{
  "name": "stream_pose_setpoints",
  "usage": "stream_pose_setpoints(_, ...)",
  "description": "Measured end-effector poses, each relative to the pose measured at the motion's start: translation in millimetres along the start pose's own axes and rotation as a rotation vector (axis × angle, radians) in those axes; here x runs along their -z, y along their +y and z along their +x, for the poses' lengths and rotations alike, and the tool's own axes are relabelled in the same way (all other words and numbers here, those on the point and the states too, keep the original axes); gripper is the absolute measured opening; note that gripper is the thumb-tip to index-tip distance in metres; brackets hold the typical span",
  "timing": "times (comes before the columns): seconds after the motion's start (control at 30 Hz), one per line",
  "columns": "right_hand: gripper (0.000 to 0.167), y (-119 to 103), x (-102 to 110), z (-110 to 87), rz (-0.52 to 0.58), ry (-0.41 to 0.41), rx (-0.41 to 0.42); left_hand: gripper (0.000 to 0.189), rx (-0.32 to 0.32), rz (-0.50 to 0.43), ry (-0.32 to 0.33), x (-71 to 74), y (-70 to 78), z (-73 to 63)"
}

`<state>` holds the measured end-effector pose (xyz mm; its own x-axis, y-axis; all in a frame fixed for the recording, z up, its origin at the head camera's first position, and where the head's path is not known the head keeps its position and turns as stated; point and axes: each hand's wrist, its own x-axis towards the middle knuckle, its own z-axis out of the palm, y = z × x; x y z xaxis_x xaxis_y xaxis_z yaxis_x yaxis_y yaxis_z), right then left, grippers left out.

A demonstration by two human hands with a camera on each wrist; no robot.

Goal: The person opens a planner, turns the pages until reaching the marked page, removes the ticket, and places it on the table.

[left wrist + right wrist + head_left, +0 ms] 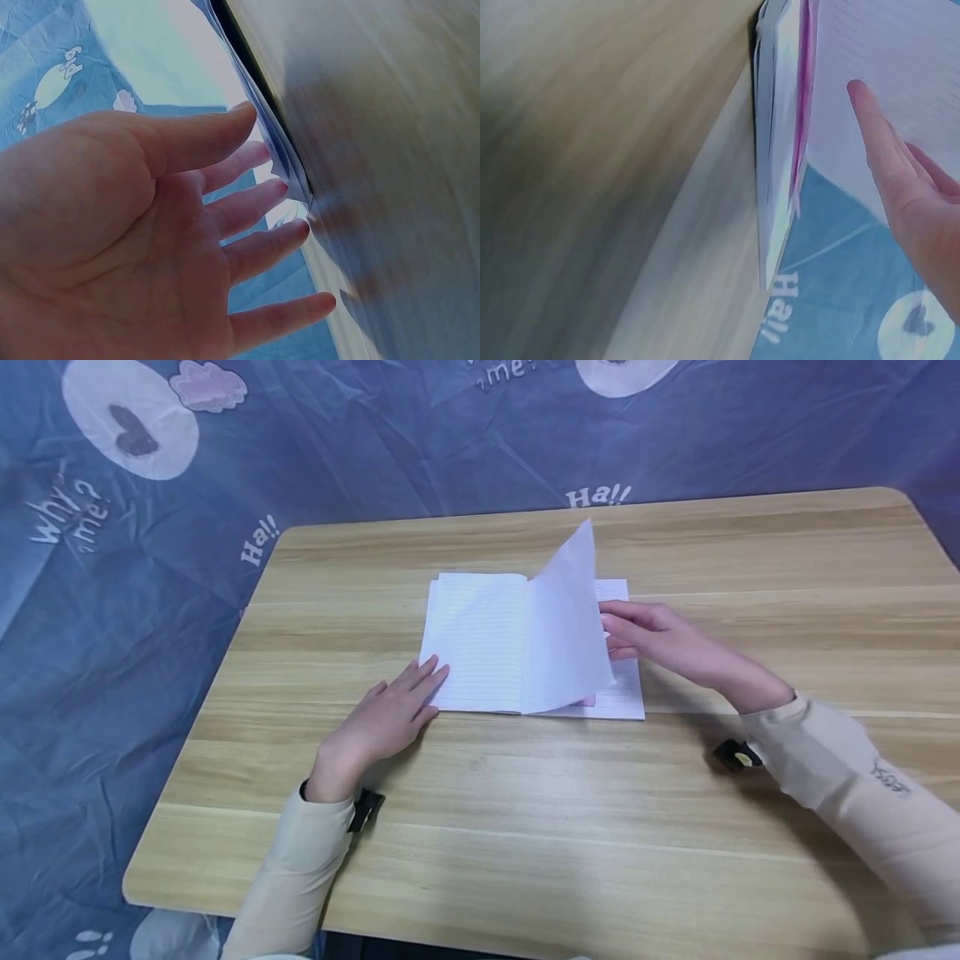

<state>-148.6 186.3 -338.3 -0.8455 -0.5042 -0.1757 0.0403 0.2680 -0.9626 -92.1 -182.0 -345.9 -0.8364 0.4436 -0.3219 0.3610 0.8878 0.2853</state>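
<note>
An open notebook (480, 643) with lined white pages lies on the wooden table. One of its pages (566, 618) stands raised, leaning to the right over the right-hand side. My right hand (660, 635) is at the right edge of this page, its fingertips partly hidden behind it. In the right wrist view the fingers (877, 142) are extended alongside the lined sheet. My left hand (386, 710) has its fingers spread, with the fingertips on the lower left edge of the notebook. Something thin and pink (807, 82) shows between the pages; its kind is unclear.
The wooden table (525, 835) has rounded corners. Behind it and at the left hangs a blue cloth (390, 443) printed with white shapes and lettering. Black devices (366, 810) are strapped at both wrists, below beige sleeves.
</note>
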Motion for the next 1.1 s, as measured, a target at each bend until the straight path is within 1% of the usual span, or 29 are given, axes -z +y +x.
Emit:
stream_pose_setpoints(0.07,0.053,-0.7,-4.2,3.8,0.012,-0.035,0.038,0.057,-0.001,-0.001,-0.001,-0.2,-0.5,0.1)
stream_pose_setpoints(0.23,0.052,-2.1,-13.2,12.5,-0.028,-0.091,0.087,0.056,-0.004,-0.008,0.004,0.6,0.0,1.4)
stream_pose_setpoints(0.33,0.049,-2.4,-20.1,17.6,-0.119,-0.118,0.120,0.056,-0.004,-0.009,0.005,1.6,0.9,1.6)
stream_pose_setpoints(0.47,0.046,-3.9,-30.4,22.3,-0.267,-0.146,0.189,0.056,0.005,-0.003,-0.005,2.3,1.6,1.5)
stream_pose_setpoints(0.57,0.045,-5.1,-36.5,24.2,-0.339,-0.157,0.241,0.055,0.009,0.004,0.001,2.9,1.2,1.6)
stream_pose_setpoints(0.7,0.043,-4.3,-43.8,26.8,-0.424,-0.164,0.308,0.053,0.016,0.026,0.052,3.6,-2.0,1.1)
stream_pose_setpoints(0.77,0.042,-3.1,-47.7,29.2,-0.456,-0.170,0.344,0.055,0.040,0.034,0.080,4.3,-3.5,0.7)
stream_pose_setpoints(0.9,0.042,-2.3,-55.3,32.7,-0.511,-0.184,0.386,0.064,0.090,0.041,0.135,5.6,-5.2,1.0)
stream_pose_setpoints(0.97,0.043,-2.5,-59.0,33.3,-0.546,-0.191,0.392,0.064,0.085,0.029,0.161,6.3,-4.6,1.3)
stream_pose_setpoints(1.0,0.043,-3.1,-61.0,33.2,-0.565,-0.196,0.391,0.061,0.073,0.022,0.169,6.5,-3.8,1.5)
stream_pose_setpoints(1.1,0.046,-5.0,-66.5,32.1,-0.627,-0.210,0.373,0.056,0.018,-0.004,0.162,5.7,-0.7,2.3)
